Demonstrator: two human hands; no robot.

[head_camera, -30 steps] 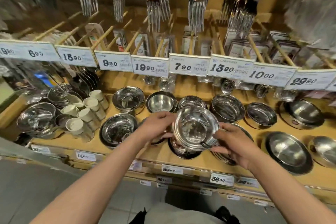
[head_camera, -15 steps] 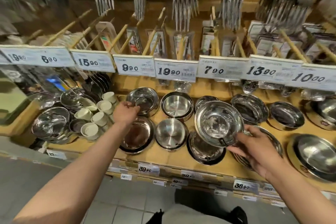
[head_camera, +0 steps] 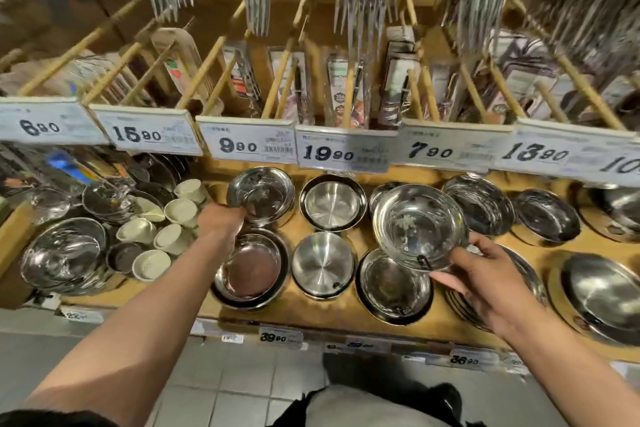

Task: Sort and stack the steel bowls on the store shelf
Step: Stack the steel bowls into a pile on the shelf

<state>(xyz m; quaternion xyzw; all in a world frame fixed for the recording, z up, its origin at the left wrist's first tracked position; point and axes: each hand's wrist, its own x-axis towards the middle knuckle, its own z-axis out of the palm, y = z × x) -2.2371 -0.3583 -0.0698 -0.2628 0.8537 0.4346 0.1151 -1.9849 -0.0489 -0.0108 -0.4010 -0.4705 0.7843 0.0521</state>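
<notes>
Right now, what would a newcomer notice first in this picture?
The shiny steel bowl held up by the right hand at centre right. Then the left hand gripping the rim of a back-row bowl, under the row of white price tags.

Left hand [head_camera: 221,218] fingers hidden behind bowl [head_camera: 261,196].

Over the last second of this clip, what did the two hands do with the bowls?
The left hand let go of the held bowl, reached left and back, and now grips the rim of the back-row bowl under the 9.90 tag. The right hand kept pinching the held bowl's near rim, carrying it alone, tilted, above the shelf. The other bowls on the shelf stayed put.
</notes>
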